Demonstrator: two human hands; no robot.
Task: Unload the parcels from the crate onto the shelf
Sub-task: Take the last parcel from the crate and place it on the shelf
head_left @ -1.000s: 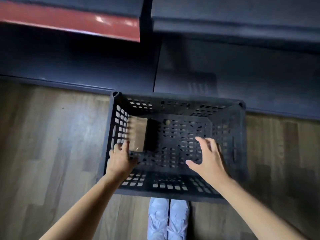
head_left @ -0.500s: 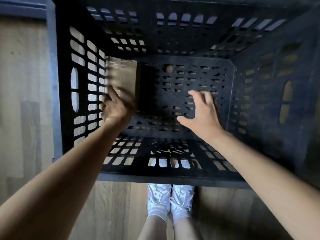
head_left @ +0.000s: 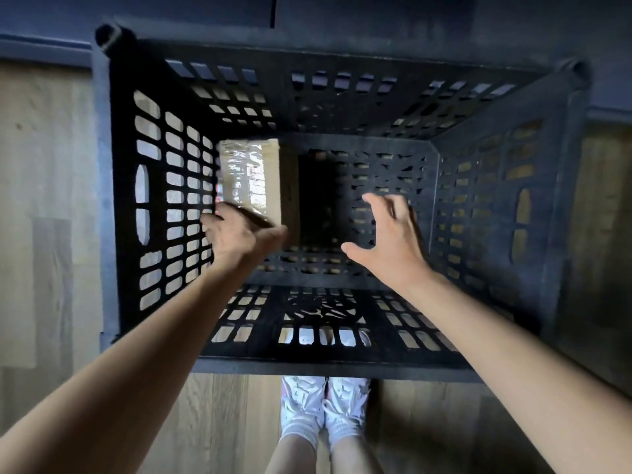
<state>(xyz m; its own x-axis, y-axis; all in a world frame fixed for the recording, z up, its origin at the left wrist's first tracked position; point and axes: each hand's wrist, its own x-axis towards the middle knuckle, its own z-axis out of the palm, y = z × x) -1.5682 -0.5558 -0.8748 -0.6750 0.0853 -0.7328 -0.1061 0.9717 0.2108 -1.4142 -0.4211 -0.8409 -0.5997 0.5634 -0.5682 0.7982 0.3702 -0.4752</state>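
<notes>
A deep black slotted crate stands on the floor below me. One brown cardboard parcel with shiny tape lies at its bottom against the left wall. My left hand is down inside the crate at the parcel's near end, fingers curled over its near corner and touching it. My right hand hovers open inside the crate, to the right of the parcel and apart from it, fingers spread.
The crate sits on a wooden floor in front of the dark base of a shelf unit. My feet in white shoes stand right at the crate's near wall.
My head has dropped closer over the crate. My left hand has gone from the crate's left rim down to the parcel's near end. The right hand stays open inside.
</notes>
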